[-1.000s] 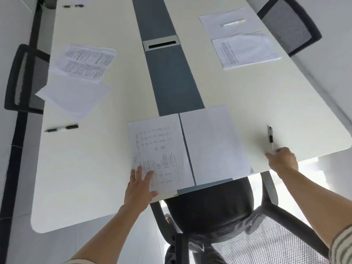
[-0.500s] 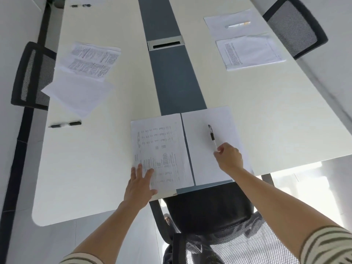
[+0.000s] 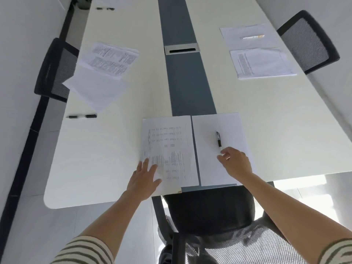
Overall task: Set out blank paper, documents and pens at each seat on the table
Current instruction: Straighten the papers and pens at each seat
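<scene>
Lying around: four pens [image 3: 218,139], three documents [image 3: 169,149], three blank sheets [image 3: 219,147].

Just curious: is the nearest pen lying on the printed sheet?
No, the pen lies on the blank sheet, right of the printed sheet.

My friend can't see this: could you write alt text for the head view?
Right hand sets a pen on blank paper; left hand rests on a document beside it, on a table.

Long white table [image 3: 118,149], black mesh chairs [image 3: 308,42], pale grey floor [image 3: 38,235].
</scene>
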Motion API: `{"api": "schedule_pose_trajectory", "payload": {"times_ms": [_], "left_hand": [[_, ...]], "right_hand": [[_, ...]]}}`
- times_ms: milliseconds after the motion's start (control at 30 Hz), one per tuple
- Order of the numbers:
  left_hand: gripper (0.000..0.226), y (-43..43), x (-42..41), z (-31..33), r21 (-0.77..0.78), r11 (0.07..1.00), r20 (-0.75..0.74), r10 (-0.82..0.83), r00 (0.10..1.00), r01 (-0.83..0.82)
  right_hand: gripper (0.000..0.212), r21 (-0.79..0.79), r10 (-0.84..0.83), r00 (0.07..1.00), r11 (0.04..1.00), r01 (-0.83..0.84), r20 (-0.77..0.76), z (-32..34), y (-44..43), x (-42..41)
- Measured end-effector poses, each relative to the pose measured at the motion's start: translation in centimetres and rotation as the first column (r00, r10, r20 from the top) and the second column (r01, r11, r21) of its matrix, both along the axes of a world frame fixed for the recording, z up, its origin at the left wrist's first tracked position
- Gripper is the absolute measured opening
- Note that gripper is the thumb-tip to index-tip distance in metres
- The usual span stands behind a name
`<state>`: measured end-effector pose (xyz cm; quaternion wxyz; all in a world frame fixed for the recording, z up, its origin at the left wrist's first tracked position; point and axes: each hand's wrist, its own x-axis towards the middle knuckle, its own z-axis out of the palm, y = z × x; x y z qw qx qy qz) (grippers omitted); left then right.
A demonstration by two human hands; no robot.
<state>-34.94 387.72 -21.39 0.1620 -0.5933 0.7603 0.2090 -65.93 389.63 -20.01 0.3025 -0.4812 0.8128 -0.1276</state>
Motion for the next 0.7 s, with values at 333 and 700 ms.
{"api": "schedule_pose_trajectory", "payload": {"times_ms": [333, 700], "left_hand": [[0.014, 10.4, 4.2, 12.3, 0.424, 0.733, -0.677, 0.647, 0.351, -0.532], [0.019, 30.7, 19.1, 14.8, 0.554, 0.364, -0.638, 0.763, -0.102, -0.749]], "right_hand": [[0.013, -0.132, 0.234, 0.897, 0.971, -0.198, 0.375, 8.3, 7.5, 7.1], [0.021, -0.01, 0.4, 0.701, 0.872, -0.489, 0.591, 11.6, 18.5, 23.6]]}}
